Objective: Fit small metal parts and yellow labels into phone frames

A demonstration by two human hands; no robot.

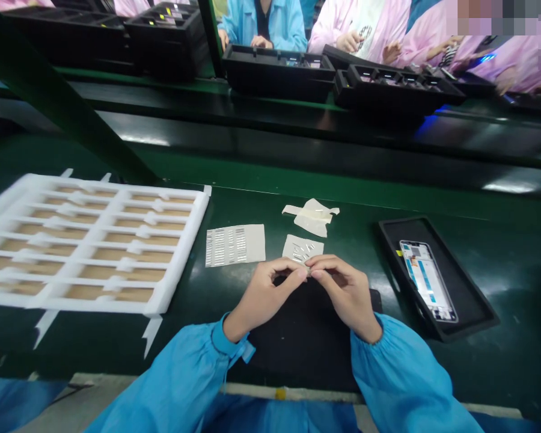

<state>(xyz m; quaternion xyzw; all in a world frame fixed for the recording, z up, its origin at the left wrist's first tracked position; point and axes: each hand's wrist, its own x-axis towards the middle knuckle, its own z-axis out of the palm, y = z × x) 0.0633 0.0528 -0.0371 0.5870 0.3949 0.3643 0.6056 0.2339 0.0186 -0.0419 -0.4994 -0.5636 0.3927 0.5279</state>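
Observation:
My left hand (270,288) and my right hand (345,291) meet fingertip to fingertip over the top edge of a black mat (297,337). Both are closed in a pinch; whatever lies between the fingertips is too small to name. Just beyond them is a small pale sheet (293,245) with several thin dark strips scattered on it, its lower edge behind my fingers. Left of it lies a larger pale sheet (255,243) bearing rows of slim silvery strips. Crumpled pale backing paper (313,218) with a strip of tape sits farther back.
At right, a black tray (466,300) holds a phone frame (428,282) with blue strips. A white foam tray (180,258) with brown-bottomed slots covers the left side. Across the line, co-workers in blue and pink sleeves sit behind black bins (277,75). A green post (72,102) slants at upper left.

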